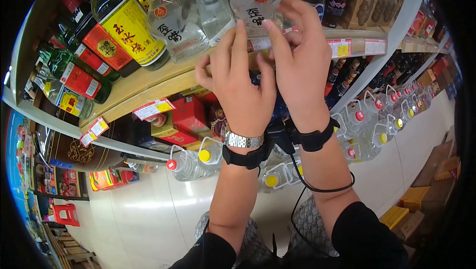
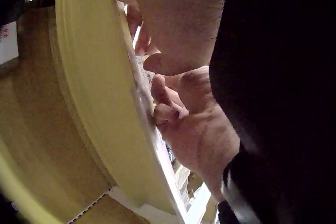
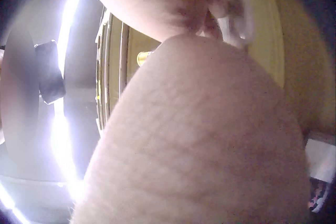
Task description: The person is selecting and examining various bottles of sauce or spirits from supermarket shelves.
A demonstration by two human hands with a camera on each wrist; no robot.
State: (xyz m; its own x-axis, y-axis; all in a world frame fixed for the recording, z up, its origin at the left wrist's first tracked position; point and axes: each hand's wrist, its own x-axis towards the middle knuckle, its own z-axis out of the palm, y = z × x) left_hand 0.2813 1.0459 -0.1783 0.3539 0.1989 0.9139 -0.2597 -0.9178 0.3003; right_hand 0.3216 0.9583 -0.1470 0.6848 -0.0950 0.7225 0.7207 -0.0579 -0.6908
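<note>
A clear liquor bottle (image 1: 254,0) with an orange cap, an orange seal and black lettering stands at the front of the shelf in the head view. My right hand (image 1: 305,53) is at its right side, thumb tip over the lower front, fingers bent round the side and partly hidden. My left hand (image 1: 243,85) reaches up with its index fingertip right at the bottle's lower left; its other fingers lie along the shelf edge, mostly extended. The left wrist view shows both hands close to the shelf's price strip (image 2: 157,140). In the right wrist view my right hand (image 3: 194,134) fills the middle.
Matching clear bottles (image 1: 176,26), a tall yellow-labelled bottle (image 1: 131,31) and green bottles (image 1: 74,73) crowd the wooden shelf (image 1: 144,90). Price tags (image 1: 153,108) line its edge. Red boxes (image 1: 188,112) sit below, and large handled jugs (image 1: 186,162) stand on the floor.
</note>
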